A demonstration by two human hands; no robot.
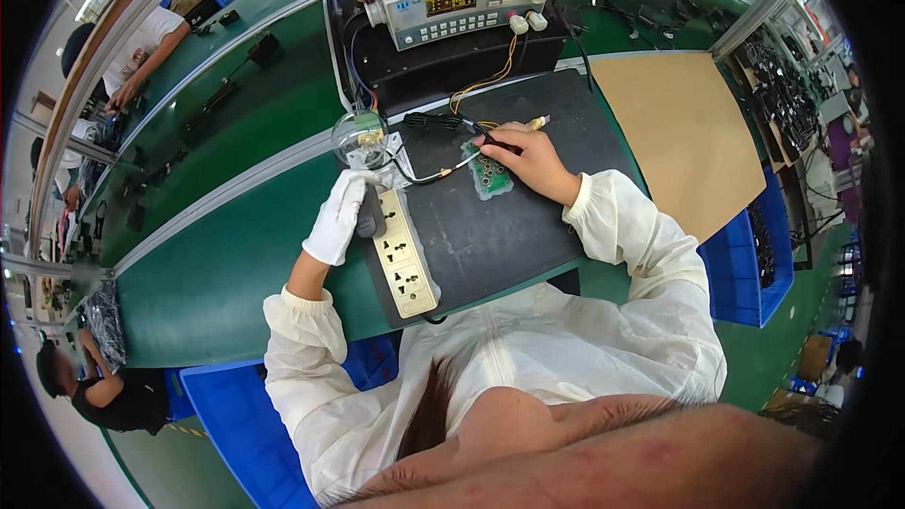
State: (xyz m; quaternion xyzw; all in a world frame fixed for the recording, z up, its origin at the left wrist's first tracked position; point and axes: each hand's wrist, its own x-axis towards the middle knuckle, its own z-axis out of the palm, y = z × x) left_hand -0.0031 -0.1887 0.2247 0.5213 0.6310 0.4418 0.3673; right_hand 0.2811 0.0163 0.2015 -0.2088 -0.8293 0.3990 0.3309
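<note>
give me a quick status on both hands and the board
Left hand, gloved, grips dark plug on power strip. Right hand presses black probe onto green circuit board. Nothing blocking.

A white cloth glove covers the left hand (337, 217) beside a glossy cream plastic power strip (403, 254) on a matt black rubber-like mat (509, 226); the clear glass bulb (359, 138) gleams above, upper centre.

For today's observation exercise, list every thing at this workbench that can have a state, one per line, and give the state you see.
Light bulb: unlit, lying by the power strip.
Power strip: a dark plug in its top socket, lower sockets free.
Bench instrument: display lit.
Green circuit board: flat on the black mat.
Left hand: gloved, on the dark plug.
Right hand: bare, holding a probe to the board.
</note>
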